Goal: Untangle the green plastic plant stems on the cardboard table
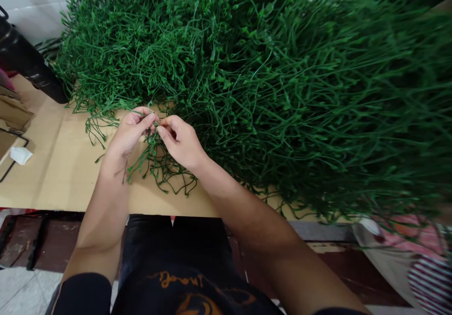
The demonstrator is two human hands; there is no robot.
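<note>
Both hands meet over the cardboard-covered table, at the near left edge of a large heap of green plastic plant stems [226,65]. My left hand [136,124] pinches a thin green stem [151,138] between thumb and fingers. Close beside it, almost touching, my right hand [180,138] is closed at the same spot, thumb against forefinger on the stem. Its forked tips hang down below the hands onto the cardboard [74,164]. Exactly what lies between the fingertips is too small to make out.
The heap covers the back and right of the table and spills over its front edge. A black bottle [31,60] leans at the far left. Near it are a cardboard box [12,112] and a small white piece [21,155]. Striped cloth [429,282] lies at lower right.
</note>
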